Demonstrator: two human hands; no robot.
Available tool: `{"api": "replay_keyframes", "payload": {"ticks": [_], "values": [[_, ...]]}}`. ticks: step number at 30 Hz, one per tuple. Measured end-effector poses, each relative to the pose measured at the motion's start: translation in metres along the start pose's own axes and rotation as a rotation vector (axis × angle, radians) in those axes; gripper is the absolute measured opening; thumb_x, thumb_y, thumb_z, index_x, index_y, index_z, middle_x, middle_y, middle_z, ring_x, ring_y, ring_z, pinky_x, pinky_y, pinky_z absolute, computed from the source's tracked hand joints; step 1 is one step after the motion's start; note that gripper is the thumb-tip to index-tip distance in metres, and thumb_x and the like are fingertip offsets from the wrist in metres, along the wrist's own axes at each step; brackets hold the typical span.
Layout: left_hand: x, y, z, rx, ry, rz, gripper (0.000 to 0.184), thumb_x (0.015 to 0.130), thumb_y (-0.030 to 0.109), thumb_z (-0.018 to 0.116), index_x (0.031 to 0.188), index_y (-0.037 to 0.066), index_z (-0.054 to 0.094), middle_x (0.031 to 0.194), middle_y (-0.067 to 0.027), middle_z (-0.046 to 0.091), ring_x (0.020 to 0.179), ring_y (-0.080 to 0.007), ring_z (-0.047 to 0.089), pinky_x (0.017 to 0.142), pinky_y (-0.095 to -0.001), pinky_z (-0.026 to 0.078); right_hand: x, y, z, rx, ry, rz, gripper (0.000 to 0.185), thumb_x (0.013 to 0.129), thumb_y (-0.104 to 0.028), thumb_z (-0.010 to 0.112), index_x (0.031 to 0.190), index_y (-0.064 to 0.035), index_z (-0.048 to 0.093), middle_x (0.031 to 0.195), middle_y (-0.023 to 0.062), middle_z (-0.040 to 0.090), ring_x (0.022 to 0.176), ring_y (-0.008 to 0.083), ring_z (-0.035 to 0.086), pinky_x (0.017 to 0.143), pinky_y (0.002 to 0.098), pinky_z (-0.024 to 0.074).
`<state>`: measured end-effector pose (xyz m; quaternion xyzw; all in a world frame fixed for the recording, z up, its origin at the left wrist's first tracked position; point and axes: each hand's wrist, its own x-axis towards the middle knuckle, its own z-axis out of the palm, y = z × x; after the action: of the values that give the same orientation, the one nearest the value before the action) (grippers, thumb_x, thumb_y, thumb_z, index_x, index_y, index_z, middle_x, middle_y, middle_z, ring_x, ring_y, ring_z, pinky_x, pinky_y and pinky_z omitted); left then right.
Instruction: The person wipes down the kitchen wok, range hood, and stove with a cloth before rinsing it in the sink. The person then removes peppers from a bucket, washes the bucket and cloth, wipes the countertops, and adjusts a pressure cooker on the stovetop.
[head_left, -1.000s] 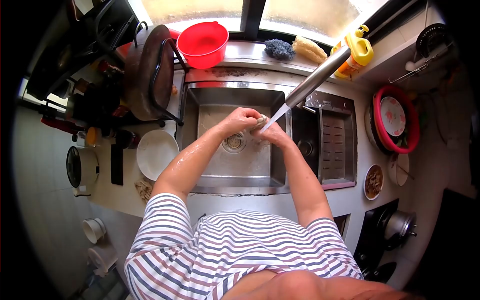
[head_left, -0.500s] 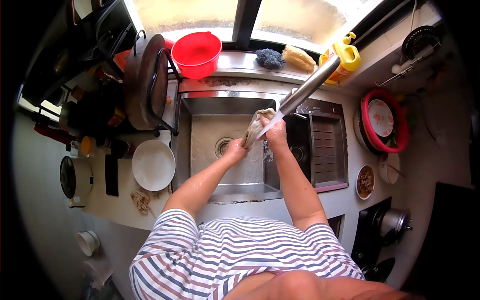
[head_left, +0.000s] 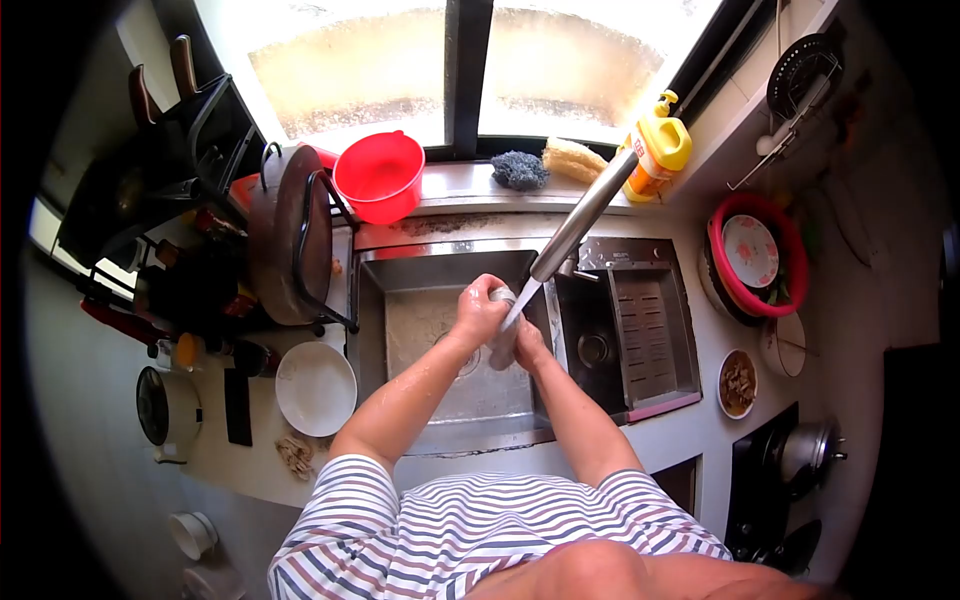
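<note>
Over the steel sink [head_left: 410,325], my left hand [head_left: 481,312] is closed around the upper end of a wet, greyish cloth [head_left: 502,352]. My right hand [head_left: 530,344] grips the same cloth from the right, a little lower; its fingers are partly hidden. A stream of water from the metal faucet [head_left: 585,217] runs onto the cloth between both hands. Behind the cloth and my left wrist, the drain is partly covered.
A red basin [head_left: 380,178], dark scouring pad [head_left: 520,171], tan sponge [head_left: 574,160] and yellow bottle [head_left: 660,150] line the windowsill. Left stand a white bowl [head_left: 316,390] and a crumpled rag [head_left: 295,455]. At right are a drainer tray [head_left: 644,330] and food bowl [head_left: 737,384].
My left hand has moved up and the right hand down, so the cloth now hangs lower and more bunched under the water. The camera view has tilted up slightly.
</note>
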<state>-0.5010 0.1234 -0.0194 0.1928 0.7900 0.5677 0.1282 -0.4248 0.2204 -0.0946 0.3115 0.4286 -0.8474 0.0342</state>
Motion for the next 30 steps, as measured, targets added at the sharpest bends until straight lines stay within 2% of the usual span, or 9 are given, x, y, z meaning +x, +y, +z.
{"api": "replay_keyframes", "payload": {"ticks": [2, 5, 8, 11, 13, 16, 20, 25, 30], "values": [[0.009, -0.002, -0.006, -0.225, 0.096, -0.117, 0.024, 0.059, 0.005, 0.064, 0.082, 0.001, 0.058, 0.074, -0.003, 0.058, 0.069, -0.0102, 0.053, 0.065, -0.0255, 0.046, -0.01, 0.008, 0.0, 0.102, -0.157, -0.005, 0.055, 0.089, -0.052, 0.038, 0.12, -0.0066, 0.046, 0.104, 0.0064, 0.058, 0.092, 0.02, 0.058, 0.074, 0.0367, 0.0499], [0.007, -0.01, -0.005, -0.372, 0.27, -0.134, 0.028, 0.06, 0.003, 0.064, 0.087, 0.001, 0.055, 0.077, -0.0025, 0.055, 0.071, -0.0106, 0.052, 0.067, -0.0239, 0.044, -0.002, 0.033, -0.006, -0.102, -0.056, -0.028, 0.063, 0.085, -0.062, 0.032, 0.116, -0.0101, 0.049, 0.097, 0.0078, 0.06, 0.086, 0.0242, 0.061, 0.072, 0.041, 0.0491], [-0.005, -0.012, 0.0, -0.328, 0.368, -0.07, 0.031, 0.064, 0.006, 0.062, 0.093, 0.001, 0.052, 0.083, -0.0057, 0.055, 0.075, -0.0135, 0.052, 0.071, -0.0278, 0.045, -0.012, 0.028, -0.01, 0.094, -0.387, 0.164, 0.073, 0.079, -0.072, 0.025, 0.12, -0.0155, 0.047, 0.101, 0.006, 0.059, 0.091, 0.022, 0.06, 0.069, 0.0414, 0.048], [-0.04, -0.034, 0.01, 0.074, 0.226, 0.196, 0.032, 0.065, 0.008, 0.061, 0.095, 0.001, 0.05, 0.091, -0.0133, 0.054, 0.084, -0.0269, 0.054, 0.078, -0.0346, 0.045, -0.028, 0.008, 0.016, 0.421, -0.293, 0.149, 0.065, 0.08, -0.064, 0.042, 0.121, -0.0146, 0.045, 0.104, 0.0064, 0.059, 0.093, 0.0249, 0.059, 0.079, 0.0448, 0.0472], [-0.074, -0.026, 0.001, 0.326, -0.162, 0.307, 0.039, 0.062, 0.009, 0.065, 0.097, 0.002, 0.05, 0.099, -0.0149, 0.052, 0.094, -0.033, 0.052, 0.081, -0.0383, 0.044, -0.011, 0.017, -0.001, 0.474, -0.331, 0.059, 0.053, 0.081, -0.048, 0.056, 0.119, -0.0121, 0.047, 0.103, 0.0082, 0.059, 0.094, 0.0261, 0.058, 0.084, 0.0457, 0.0453], [-0.082, -0.015, -0.031, 0.372, -0.138, 0.733, 0.051, 0.061, 0.012, 0.068, 0.107, 0.003, 0.049, 0.109, -0.0141, 0.051, 0.106, -0.033, 0.048, 0.088, -0.0419, 0.04, -0.001, 0.009, -0.018, 0.264, -0.372, 0.162, 0.038, 0.08, -0.029, 0.061, 0.111, -0.0093, 0.052, 0.1, 0.0102, 0.059, 0.088, 0.0237, 0.059, 0.072, 0.0399, 0.0505], [-0.068, -0.016, -0.058, 0.653, -0.243, 0.803, 0.067, 0.061, 0.014, 0.069, 0.122, 0.005, 0.043, 0.125, -0.0149, 0.044, 0.119, -0.0334, 0.04, 0.098, -0.0478, 0.03, -0.027, -0.011, 0.002, 0.25, -0.607, 0.305, 0.021, 0.077, -0.017, 0.061, 0.094, -0.0072, 0.055, 0.081, 0.0074, 0.057, 0.063, 0.0155, 0.055, 0.046, 0.0255, 0.0421], [-0.035, -0.015, -0.076, 0.644, -0.391, 1.167, 0.051, 0.07, 0.013, 0.061, 0.118, 0.005, 0.046, 0.121, -0.0138, 0.047, 0.117, -0.0325, 0.043, 0.101, -0.0467, 0.03, -0.036, -0.027, 0.02, 0.149, -0.9, 0.704, 0.015, 0.076, -0.015, 0.061, 0.084, -0.0067, 0.051, 0.061, -0.0018, 0.04, 0.048, 0.0062, 0.039, 0.035, 0.0179, 0.0248], [-0.023, 0.009, -0.071, 0.506, -0.545, 1.351, 0.033, 0.068, 0.016, 0.057, 0.097, 0.002, 0.054, 0.101, -0.0135, 0.051, 0.09, -0.0257, 0.056, 0.077, -0.0336, 0.049, -0.057, -0.04, 0.043, -0.002, -0.975, 0.969, 0.014, 0.083, -0.011, 0.055, 0.077, -0.009, 0.042, 0.056, -0.005, 0.031, 0.042, 0.0026, 0.03, 0.032, 0.0166, 0.0212]]}}
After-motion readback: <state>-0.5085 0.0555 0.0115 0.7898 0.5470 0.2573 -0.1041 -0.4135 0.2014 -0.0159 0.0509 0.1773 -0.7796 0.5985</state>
